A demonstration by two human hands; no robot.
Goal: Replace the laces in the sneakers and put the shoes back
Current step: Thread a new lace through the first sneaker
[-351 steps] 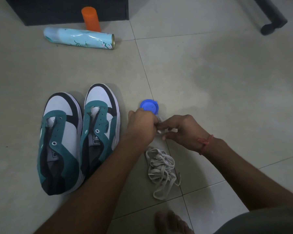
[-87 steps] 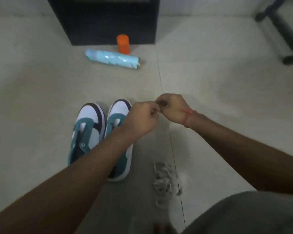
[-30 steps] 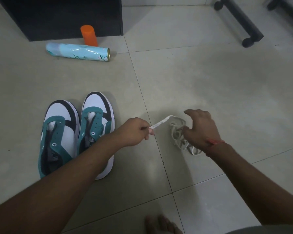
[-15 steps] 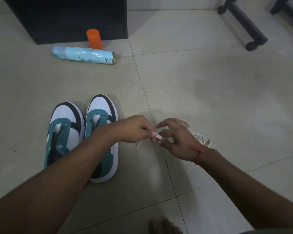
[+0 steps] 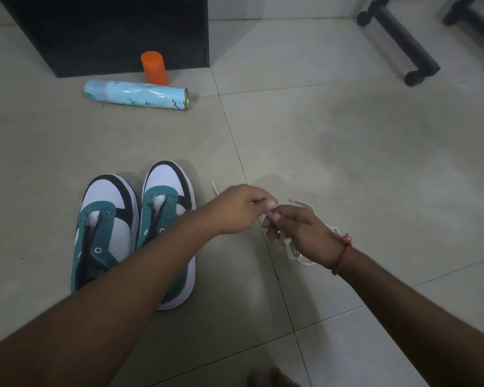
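Both hands have closed in on each other since half a second ago, and the loose lace end that was hidden then now trails out on the floor beyond the left hand. That hand pinches a stretch of the white lace between thumb and fingertips, and the right hand pinches the same lace just beside it, so the two grips almost touch. More lace lies bunched on the tiles under and behind the right hand, with one tip lying near the toe of the right sneaker.

As for progress, both sneakers stand side by side on the floor, the left sneaker touching its mate, and their eyelets look bare, so no threading has begun. The person seems to be sorting or straightening a lace first. Lacing both shoes and putting them back are all left to do.

Farther off lie a blue spray can and an orange cap by a dark cabinet.
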